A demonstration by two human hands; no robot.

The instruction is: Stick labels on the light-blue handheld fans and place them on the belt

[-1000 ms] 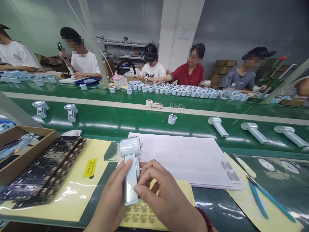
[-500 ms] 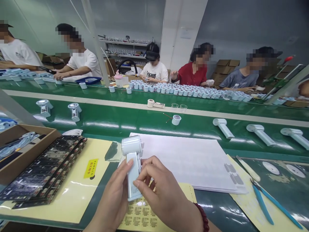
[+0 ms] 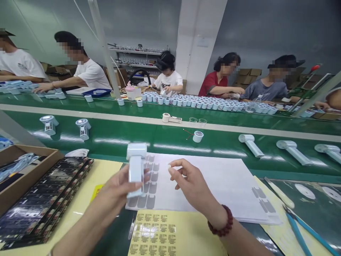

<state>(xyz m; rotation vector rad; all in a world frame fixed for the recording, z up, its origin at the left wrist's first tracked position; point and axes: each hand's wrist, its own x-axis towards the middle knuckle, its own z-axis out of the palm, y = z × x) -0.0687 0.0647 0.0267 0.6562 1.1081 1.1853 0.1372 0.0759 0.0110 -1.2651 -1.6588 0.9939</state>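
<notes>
My left hand (image 3: 117,188) is wrapped round the handle of a light-blue handheld fan (image 3: 135,169), its cylindrical head up and the handle below. Apart from it, to the right, my right hand (image 3: 190,181) hovers over a stack of white sheets (image 3: 213,185), thumb and forefinger pinched together; whatever is between the tips is too small to make out. Grey stickers (image 3: 150,188) line the left part of the top sheet. In front lies a yellow sheet (image 3: 197,231) with rows of small printed labels (image 3: 153,236).
Dark circuit boards (image 3: 48,199) are piled at left beside a cardboard box (image 3: 39,153). Blue-handled pliers (image 3: 301,227) lie at right. More fans (image 3: 293,151) and a round part with red wires (image 3: 198,136) rest on the green belt (image 3: 128,138). Co-workers sit across.
My right hand has come off the fan and moved right and up. My left hand has shifted the fan slightly left and up, uncovering the grey stickers and more labels.
</notes>
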